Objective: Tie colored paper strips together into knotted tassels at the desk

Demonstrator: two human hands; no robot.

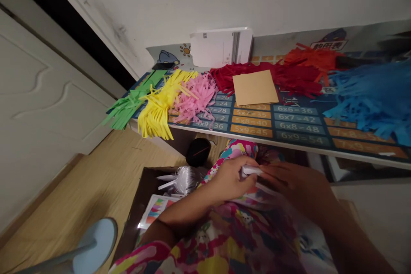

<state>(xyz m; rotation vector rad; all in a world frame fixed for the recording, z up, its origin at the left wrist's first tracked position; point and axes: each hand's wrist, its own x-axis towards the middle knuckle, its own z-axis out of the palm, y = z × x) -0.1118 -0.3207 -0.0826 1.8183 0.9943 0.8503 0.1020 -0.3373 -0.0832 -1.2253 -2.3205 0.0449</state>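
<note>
Patterned clothing point(218, 239) fills six o'clock; the left hand point(229, 177) grasps a white piece point(249, 171); the right hand point(302, 182), toward three, has unclear grip.

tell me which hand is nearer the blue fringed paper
Right. The right hand is below and to the left of the blue fringed paper in view; the left hand, holding a small white piece, is farther to the left.
</note>
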